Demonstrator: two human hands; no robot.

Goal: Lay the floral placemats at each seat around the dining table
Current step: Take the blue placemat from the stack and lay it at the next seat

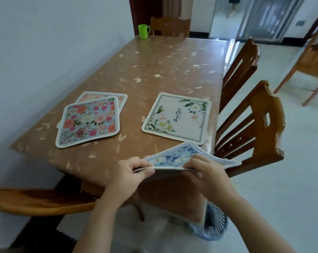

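My left hand (125,172) and my right hand (207,172) both grip the near edge of a blue-and-white floral placemat (178,156), held tilted just above the near right corner of the dining table (154,70). A white placemat with green leaves and the word "Beautiful" (176,115) lies flat by the right edge, in front of a chair. On the left, a light-blue placemat with pink and red flowers (89,121) lies partly over a peach floral placemat (103,97).
Two wooden chairs (251,125) (240,70) stand along the right side, another (171,26) at the far end and one (41,199) at the near left. A green cup (143,31) stands at the far corner. A mesh waste bin (214,223) sits under the near right corner.
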